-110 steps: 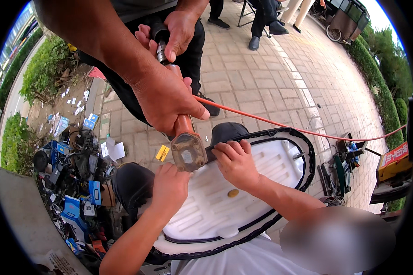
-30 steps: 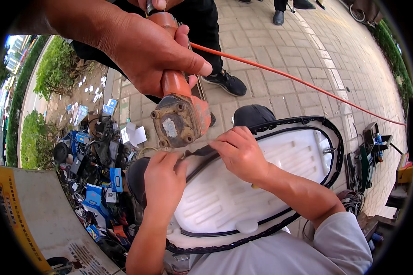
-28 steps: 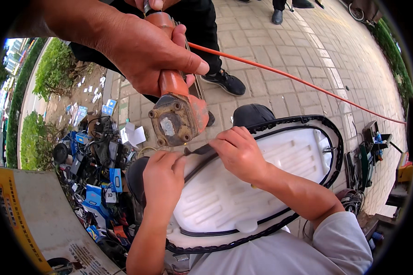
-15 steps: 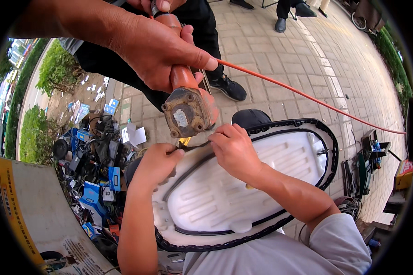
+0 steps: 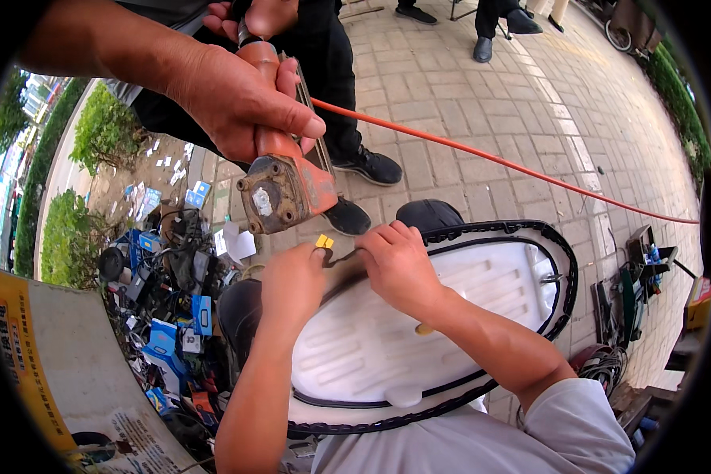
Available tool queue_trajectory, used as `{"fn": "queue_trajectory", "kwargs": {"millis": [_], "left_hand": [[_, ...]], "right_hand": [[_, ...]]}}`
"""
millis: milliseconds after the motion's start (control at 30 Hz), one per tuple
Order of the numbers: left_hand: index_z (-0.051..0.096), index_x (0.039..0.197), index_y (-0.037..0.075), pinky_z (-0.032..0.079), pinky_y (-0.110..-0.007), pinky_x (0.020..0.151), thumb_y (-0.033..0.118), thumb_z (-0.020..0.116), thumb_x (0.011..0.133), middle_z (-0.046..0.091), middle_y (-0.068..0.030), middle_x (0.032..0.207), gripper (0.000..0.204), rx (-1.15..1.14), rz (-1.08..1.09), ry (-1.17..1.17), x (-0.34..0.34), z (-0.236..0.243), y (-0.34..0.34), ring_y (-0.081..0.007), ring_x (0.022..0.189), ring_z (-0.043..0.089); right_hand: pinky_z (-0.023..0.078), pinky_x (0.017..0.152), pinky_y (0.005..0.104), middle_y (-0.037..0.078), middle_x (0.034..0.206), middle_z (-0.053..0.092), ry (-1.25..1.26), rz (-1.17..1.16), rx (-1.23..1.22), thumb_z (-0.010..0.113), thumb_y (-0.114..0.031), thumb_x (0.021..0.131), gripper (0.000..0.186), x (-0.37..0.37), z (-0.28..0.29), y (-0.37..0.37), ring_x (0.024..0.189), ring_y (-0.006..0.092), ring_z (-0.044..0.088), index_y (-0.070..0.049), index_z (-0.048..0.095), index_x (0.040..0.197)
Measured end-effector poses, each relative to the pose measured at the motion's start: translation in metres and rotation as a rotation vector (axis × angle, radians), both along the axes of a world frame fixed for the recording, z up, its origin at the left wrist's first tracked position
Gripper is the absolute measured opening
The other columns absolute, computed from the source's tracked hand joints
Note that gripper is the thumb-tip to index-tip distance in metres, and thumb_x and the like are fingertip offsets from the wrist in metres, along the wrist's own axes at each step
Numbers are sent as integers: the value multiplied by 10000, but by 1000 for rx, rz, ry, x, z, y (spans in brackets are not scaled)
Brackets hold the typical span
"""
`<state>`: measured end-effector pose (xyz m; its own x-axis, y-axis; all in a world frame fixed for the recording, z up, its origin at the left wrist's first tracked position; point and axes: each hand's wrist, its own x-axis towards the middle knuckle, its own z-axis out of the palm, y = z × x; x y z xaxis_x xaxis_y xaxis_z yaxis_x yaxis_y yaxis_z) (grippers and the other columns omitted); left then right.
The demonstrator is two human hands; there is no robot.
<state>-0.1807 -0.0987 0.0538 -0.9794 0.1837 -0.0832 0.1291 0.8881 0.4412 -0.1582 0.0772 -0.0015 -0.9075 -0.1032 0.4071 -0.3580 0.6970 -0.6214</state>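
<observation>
Across my lap lies an upturned scooter seat with a white plastic base and a black seal. Dark cover material wraps the seat's rim. My left hand is closed on the cover's edge at the far left part of the rim. Beside it, my right hand pinches the same edge, so a short strip of the cover stretches between them. Just beyond my left hand, a co-worker's hand grips a worn orange staple gun, held off the seat. A small yellow piece shows near my left fingertips.
A red air hose runs from the tool across to the right. Boxes, cables and parts are heaped at left beside a grey and yellow panel. Tools and a toolbox lie at right on the paving. Other people's feet show at the back.
The co-worker's staple gun has moved left and away from the rim. My left hand has shifted right, closer to my right hand, and the seat has moved slightly.
</observation>
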Motion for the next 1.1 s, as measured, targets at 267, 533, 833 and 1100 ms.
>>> {"fn": "queue_trajectory", "kwargs": {"millis": [267,533,833,1100], "left_hand": [[677,1018,4,482,-453,691,215,602,966,666,-214,837,229,331,145,-25,10,-8,-16,-419,772,630],[717,1071,11,527,-359,733,101,720,882,715,-176,862,209,256,-133,68,24,-5,-23,-300,784,695],[703,1055,-7,566,-391,812,-20,717,840,732,-185,984,215,389,-120,390,38,-29,-8,-336,896,726],[700,1002,-11,557,-436,937,-42,739,812,739,-153,1040,196,401,-238,574,54,-34,2,-331,996,714]], "right_hand": [[484,728,407,73,866,662,76,32,-51,710,-1,800,123,-9,-9,12,789,307,604,-57,660,898],[517,724,410,84,867,673,42,35,-206,728,-8,790,130,-4,-5,13,811,323,632,-51,672,899],[489,709,362,50,896,671,132,217,-136,747,14,746,192,-9,-2,29,793,276,626,-68,682,907],[483,717,354,29,943,686,141,340,-95,782,26,690,266,-3,1,42,812,238,640,-95,733,921]]}}
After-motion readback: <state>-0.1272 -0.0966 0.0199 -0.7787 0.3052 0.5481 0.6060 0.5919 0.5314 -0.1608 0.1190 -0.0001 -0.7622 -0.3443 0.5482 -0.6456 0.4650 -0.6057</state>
